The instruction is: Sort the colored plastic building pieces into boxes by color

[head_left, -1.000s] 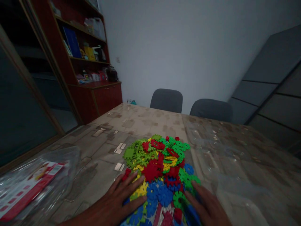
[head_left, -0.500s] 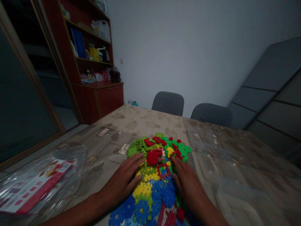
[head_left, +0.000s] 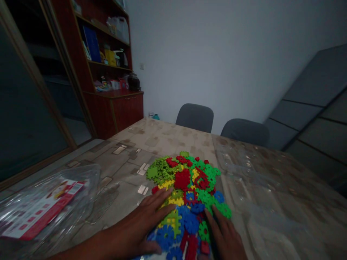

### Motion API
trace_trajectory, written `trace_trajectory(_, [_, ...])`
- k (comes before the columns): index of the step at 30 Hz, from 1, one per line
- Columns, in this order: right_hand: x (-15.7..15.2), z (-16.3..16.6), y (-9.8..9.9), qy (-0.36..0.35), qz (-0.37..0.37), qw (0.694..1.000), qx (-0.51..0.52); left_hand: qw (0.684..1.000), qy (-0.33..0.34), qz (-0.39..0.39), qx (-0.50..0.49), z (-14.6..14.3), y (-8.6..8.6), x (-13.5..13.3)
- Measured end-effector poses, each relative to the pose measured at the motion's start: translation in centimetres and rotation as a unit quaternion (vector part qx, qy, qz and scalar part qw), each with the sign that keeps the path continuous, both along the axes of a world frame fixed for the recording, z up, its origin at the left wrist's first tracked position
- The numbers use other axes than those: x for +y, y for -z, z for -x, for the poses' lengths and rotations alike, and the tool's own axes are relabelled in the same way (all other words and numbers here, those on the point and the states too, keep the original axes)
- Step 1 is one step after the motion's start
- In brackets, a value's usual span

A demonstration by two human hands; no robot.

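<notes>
A long heap of toothed plastic building pieces (head_left: 182, 179) lies on the table in front of me, with lime green at the far left, green at the right, red and yellow in the middle and blue nearest me. Across the heap's left side rests my left hand (head_left: 148, 220), fingers spread over yellow and lime pieces, gripping none. At the right side, my right hand (head_left: 226, 231) has its fingers stretched out beside blue gears (head_left: 191, 222) and a green gear (head_left: 204, 231). It holds nothing that I can see.
A clear plastic package with a red and white card (head_left: 51, 209) lies at the left of the table (head_left: 162, 137). Transparent plastic trays (head_left: 244, 191) cover the right side. Two grey chairs (head_left: 194, 117) stand behind the table, and a red-brown shelf cabinet (head_left: 114, 112) is at the back left.
Both hands have slid back towards me along the heap. Green and blue pieces at the right are uncovered, and some pieces have shifted. The view has moved slightly.
</notes>
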State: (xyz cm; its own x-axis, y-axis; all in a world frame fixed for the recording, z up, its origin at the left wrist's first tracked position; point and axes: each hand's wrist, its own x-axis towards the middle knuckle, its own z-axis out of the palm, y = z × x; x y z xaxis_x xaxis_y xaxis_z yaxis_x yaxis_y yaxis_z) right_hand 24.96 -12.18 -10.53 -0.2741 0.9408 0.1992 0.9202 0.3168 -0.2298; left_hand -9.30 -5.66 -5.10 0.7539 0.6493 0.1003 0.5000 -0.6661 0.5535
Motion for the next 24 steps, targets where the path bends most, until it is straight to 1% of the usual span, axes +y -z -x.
trace_trajectory(2, [1.8,1.4,-0.9,-0.006,-0.024,0.999,0.043,0.996,-0.027,-0.052,-0.062,-1.0,1.0,0.3])
trace_trajectory(5, [4.2,2.7,-2.1,0.028,-0.071,0.990,0.115,0.985,-0.088,-0.100,-0.112,-1.9,1.9,1.2])
trace_trajectory(8, [4.9,2.8,-3.0,0.049,-0.120,0.979,0.159,0.974,-0.141,-0.123,-0.131,-1.7,1.9,2.2])
trace_trajectory(10, [4.5,2.7,-3.6,0.037,-0.155,0.975,0.155,0.968,-0.162,-0.131,-0.137,-1.3,1.4,2.7])
trace_trajectory(11, [4.1,2.9,-3.8,0.017,-0.164,0.976,0.144,0.968,-0.160,-0.135,-0.138,-1.1,1.0,2.7])
trace_trajectory(12, [3.7,3.2,-4.0,-0.018,-0.171,0.977,0.130,0.970,-0.150,-0.135,-0.134,-0.8,0.6,2.8])
trace_trajectory(15, [3.0,4.9,-4.1,-0.172,-0.149,0.972,0.061,0.981,-0.092,-0.129,-0.111,-0.3,-0.5,2.5])
trace_trajectory(16, [3.0,5.4,-4.1,-0.203,-0.137,0.969,0.034,0.984,-0.076,-0.123,-0.100,-0.2,-0.8,2.5])
trace_trajectory(17, [3.1,5.9,-4.2,-0.212,-0.133,0.968,0.008,0.987,-0.063,-0.117,-0.089,-0.2,-0.9,2.4])
trace_trajectory(18, [3.2,6.2,-4.2,-0.199,-0.134,0.971,-0.014,0.989,-0.054,-0.112,-0.081,-0.2,-1.0,2.4])
trace_trajectory(21, [3.6,5.9,-4.8,-0.117,-0.180,0.976,-0.037,0.992,-0.054,-0.101,-0.055,0.3,-1.3,2.5])
trace_trajectory(22, [3.5,5.7,-4.9,-0.109,-0.191,0.975,-0.032,0.993,-0.055,-0.094,-0.040,0.6,-1.6,2.5])
trace_trajectory(23, [3.2,5.6,-4.9,-0.122,-0.195,0.973,-0.023,0.995,-0.056,-0.085,-0.021,1.1,-2.0,2.4])
trace_trajectory(24, [2.9,5.6,-4.7,-0.152,-0.190,0.970,-0.013,0.996,-0.056,-0.069,0.000,1.6,-2.5,2.1])
